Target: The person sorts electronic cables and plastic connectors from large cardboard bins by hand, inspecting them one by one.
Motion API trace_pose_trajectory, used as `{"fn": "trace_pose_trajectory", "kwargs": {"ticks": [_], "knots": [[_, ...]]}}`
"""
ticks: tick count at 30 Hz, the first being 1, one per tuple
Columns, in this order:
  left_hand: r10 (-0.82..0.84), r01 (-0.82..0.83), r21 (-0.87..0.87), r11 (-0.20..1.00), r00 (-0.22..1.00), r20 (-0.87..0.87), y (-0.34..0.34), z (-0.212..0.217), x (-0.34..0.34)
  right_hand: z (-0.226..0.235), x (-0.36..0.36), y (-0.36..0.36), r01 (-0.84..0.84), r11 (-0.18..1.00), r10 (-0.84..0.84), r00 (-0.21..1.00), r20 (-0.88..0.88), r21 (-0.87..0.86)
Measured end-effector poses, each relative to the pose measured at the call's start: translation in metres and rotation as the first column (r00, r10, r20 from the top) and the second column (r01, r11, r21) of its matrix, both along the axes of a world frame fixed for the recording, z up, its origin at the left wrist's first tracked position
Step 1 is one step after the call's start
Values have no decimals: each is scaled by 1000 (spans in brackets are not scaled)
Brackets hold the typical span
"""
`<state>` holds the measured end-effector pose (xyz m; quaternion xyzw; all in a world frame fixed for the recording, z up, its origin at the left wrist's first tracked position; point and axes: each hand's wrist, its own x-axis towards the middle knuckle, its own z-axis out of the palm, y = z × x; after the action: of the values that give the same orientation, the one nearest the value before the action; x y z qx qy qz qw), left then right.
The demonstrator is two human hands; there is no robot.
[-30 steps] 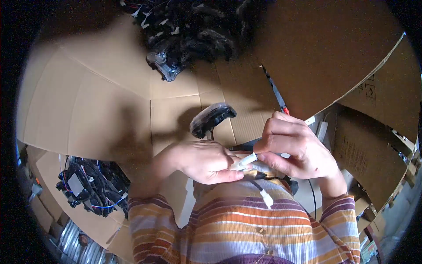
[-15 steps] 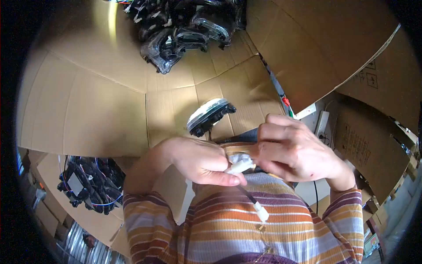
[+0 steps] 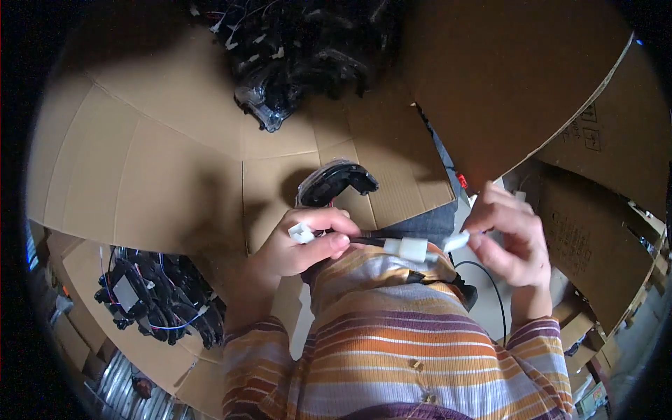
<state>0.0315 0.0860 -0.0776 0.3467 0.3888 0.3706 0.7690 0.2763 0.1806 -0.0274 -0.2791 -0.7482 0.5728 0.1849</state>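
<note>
My left hand (image 3: 302, 241) grips a black cable with a small white plug (image 3: 301, 233) sticking out by the thumb. A larger white connector (image 3: 406, 248) on the same cable hangs between my hands. My right hand (image 3: 505, 234) pinches a small white piece (image 3: 456, 241) just right of that connector. A black lamp-like part (image 3: 336, 183) lies on the flattened cardboard (image 3: 168, 175) right above my left hand.
A heap of black parts with wires (image 3: 301, 56) lies at the top of the cardboard. An open box (image 3: 157, 297) with more wired black parts sits at lower left. Cardboard boxes (image 3: 581, 203) stand to the right. A thin black cable (image 3: 490, 280) loops below my right hand.
My hands have drawn apart: the right hand moved right with its small white piece, and the white connector now shows between them. The view has tilted, so the heap sits higher.
</note>
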Motion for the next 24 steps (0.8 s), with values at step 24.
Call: {"fn": "trace_pose_trajectory", "kwargs": {"ticks": [24], "knots": [[17, 61, 222, 973, 943, -332, -2, 9, 9, 3, -10, -12, -27, 993, 23, 999, 31, 114]]}}
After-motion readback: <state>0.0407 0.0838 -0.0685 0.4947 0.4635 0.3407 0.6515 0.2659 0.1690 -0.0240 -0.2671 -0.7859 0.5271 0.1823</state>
